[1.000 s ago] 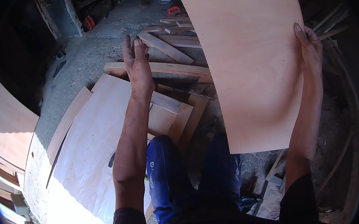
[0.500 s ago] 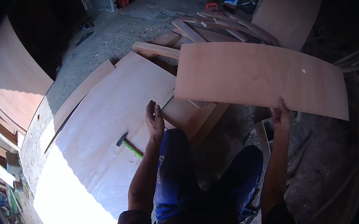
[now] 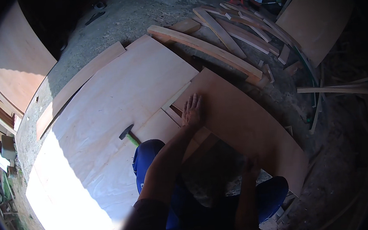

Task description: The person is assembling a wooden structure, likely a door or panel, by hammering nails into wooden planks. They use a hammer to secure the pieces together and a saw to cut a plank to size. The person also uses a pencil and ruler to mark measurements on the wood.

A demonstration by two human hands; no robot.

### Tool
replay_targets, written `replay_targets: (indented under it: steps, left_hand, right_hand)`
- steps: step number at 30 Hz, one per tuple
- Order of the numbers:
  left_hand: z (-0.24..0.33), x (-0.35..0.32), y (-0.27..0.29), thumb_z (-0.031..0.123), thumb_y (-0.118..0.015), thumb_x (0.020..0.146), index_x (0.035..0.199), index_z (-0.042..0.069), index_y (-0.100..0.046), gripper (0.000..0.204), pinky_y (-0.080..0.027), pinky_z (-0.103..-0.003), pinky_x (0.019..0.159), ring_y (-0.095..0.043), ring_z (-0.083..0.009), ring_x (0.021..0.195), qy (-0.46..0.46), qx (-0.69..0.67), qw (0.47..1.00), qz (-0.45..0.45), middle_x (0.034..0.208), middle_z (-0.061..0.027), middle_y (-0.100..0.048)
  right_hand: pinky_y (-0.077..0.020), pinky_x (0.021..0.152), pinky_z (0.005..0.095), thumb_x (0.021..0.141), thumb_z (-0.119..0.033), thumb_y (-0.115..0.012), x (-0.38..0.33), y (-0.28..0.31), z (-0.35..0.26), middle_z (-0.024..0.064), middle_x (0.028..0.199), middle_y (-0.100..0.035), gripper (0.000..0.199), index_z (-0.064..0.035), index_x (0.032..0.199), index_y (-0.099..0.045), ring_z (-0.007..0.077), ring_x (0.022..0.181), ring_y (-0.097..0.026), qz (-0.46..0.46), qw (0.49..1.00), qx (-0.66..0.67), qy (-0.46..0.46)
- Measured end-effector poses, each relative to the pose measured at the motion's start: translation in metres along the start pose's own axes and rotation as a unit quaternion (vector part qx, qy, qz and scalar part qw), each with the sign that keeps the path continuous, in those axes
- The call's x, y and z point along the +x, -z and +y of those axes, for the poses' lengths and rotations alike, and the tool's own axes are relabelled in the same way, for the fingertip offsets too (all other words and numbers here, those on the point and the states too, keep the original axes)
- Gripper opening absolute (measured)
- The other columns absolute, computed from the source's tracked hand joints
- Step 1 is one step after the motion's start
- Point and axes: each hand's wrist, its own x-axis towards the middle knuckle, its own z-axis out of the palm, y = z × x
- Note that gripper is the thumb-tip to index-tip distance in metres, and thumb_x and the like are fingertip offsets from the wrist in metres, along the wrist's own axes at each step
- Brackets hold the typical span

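Dark, elbow-length left sleeve [image 3: 145, 217] and bright blue trousers [image 3: 147, 154]

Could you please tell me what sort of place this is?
It looks like a woodworking workshop, perhaps a simple one: a hammer lies on a large pale panel, wooden strips lie piled beyond, and the left hand rests on a thin wooden board.

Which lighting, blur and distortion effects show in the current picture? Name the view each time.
In the head view, glare washes out the lower-left part of the large pale panel; in the head view, the right hand looks dim and blurred; the head view's fisheye seems to bow the brown panel under the left hand.
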Motion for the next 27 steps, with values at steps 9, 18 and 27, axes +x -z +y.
replay_targets:
  steps: [9, 18, 27]
  left_hand:
    - [-0.038, -0.020, -0.030, 0.048, -0.054, 0.098, 0.156, 0.007, -0.030, 0.075, -0.017, -0.056, 0.122, -0.022, -0.0426, 0.151, 0.057, 0.003, 0.998, -0.009, 0.163, -0.0220, -0.026]
    - [-0.030, -0.034, -0.026, 0.049, -0.054, 0.098, 0.156, 0.010, -0.034, 0.073, -0.013, -0.055, 0.123, -0.019, -0.0381, 0.153, 0.057, 0.025, 0.998, 0.021, 0.164, -0.0177, -0.027]
    - [-0.013, 0.007, 0.025, 0.047, -0.045, 0.104, 0.154, 0.005, -0.037, 0.066, -0.015, -0.052, 0.123, -0.019, -0.0419, 0.152, 0.050, -0.015, 0.999, 0.017, 0.162, -0.0224, -0.028]
  right_hand:
    - [-0.0521, 0.099, 0.0403, 0.101, -0.012, -0.061, -0.066, -0.045, -0.022, 0.0234, 0.128, -0.061, 0.035, 0.0079, 0.130, -0.056, 0.0293, 0.117, -0.062, -0.107, 0.848, -0.507, 0.114]
    - [-0.0502, 0.098, 0.0336, 0.103, -0.012, -0.056, -0.084, -0.013, 0.003, 0.0193, 0.123, -0.063, 0.031, 0.0072, 0.127, -0.057, 0.0256, 0.113, -0.061, -0.106, 0.862, -0.492, 0.054]
    - [-0.0514, 0.105, 0.0396, 0.096, -0.012, -0.066, -0.048, -0.076, -0.053, 0.0083, 0.135, -0.058, 0.047, -0.0069, 0.140, -0.050, 0.0229, 0.122, -0.059, 0.101, 0.971, 0.194, -0.100]
